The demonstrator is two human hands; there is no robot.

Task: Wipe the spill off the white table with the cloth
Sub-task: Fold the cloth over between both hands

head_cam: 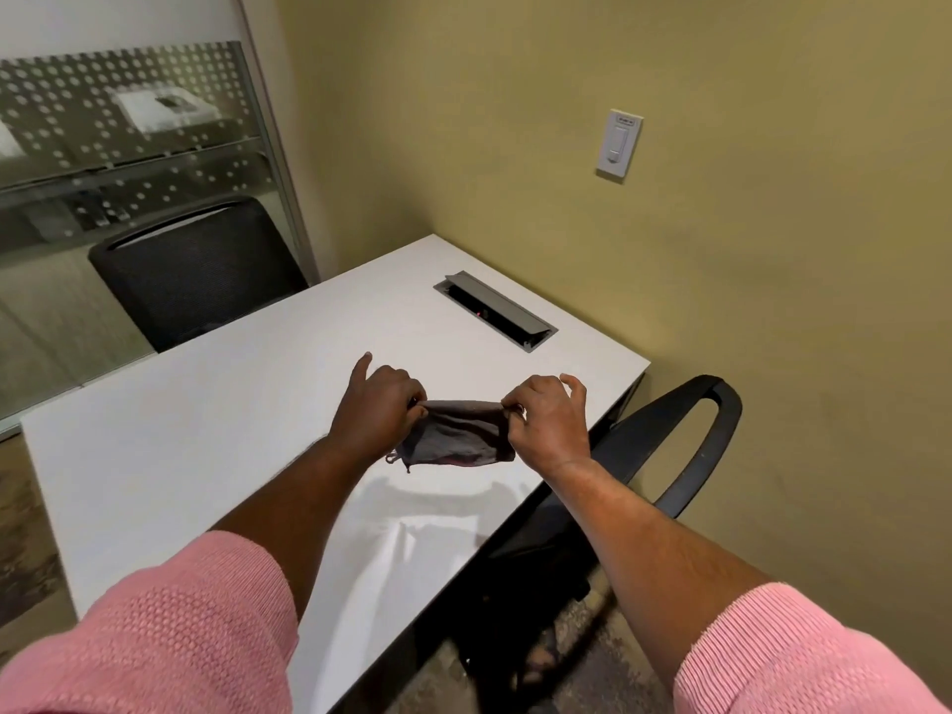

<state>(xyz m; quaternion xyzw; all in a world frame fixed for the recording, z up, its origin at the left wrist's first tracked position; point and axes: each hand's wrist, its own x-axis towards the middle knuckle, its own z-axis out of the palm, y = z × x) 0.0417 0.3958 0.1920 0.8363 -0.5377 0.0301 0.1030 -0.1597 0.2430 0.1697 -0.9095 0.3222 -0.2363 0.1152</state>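
A small grey cloth (456, 432) hangs stretched between both hands, a little above the white table (206, 430). My left hand (378, 404) pinches its left top corner, index finger sticking out. My right hand (546, 420) pinches the right top corner with thumb and forefinger, the other fingers raised. The cloth's lower edge dangles with a small loop at the left. Below the cloth, near the table's right front edge, a faint wet sheen (412, 533) shows on the surface.
A grey cable hatch (494, 310) is set into the table's far right part, lid tilted up. One black chair (198, 270) stands behind the table, another (685, 440) at its right side. An olive wall with a light switch (619, 145) is close on the right.
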